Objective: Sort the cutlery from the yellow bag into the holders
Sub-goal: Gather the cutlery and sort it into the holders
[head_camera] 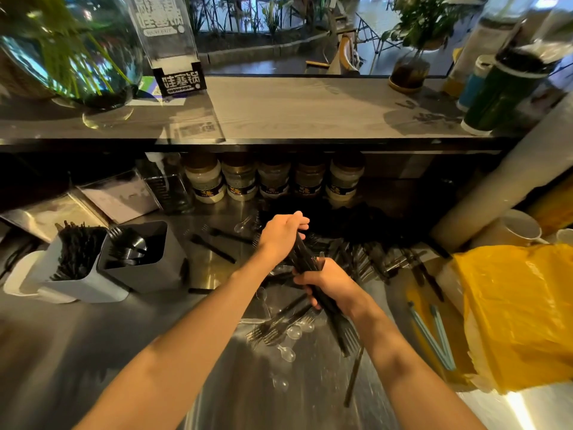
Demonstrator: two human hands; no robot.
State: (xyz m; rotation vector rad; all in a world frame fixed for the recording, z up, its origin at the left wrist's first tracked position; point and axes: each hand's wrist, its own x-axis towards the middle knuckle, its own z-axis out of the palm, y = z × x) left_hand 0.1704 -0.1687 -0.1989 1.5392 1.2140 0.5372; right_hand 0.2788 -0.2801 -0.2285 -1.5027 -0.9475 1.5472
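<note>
My left hand: curled round the upper end of a bundle of black forks, steadying the handles so they line up before they go into a holder.
My right hand: gripping the same bundle lower down, nearer the tines, which stick out below my wrist; I hold with both hands to square the bundle.
Loose cutlery: more black forks and a few clear plastic spoons lie scattered on the steel worktop under and around my hands, spread out so that I can pick by type.
Further pile: a heap of dark cutlery lies between my hands and the bag, not yet sorted.
Yellow bag: slumped at my right on the worktop, its mouth towards the pile; I cannot tell whether anything is left inside.
Holders: a dark holder at my left has black forks in it; just beside it a white holder is packed with thin dark sticks.
My judgement: the bundle belongs in the dark holder, well apart to the left.
</note>
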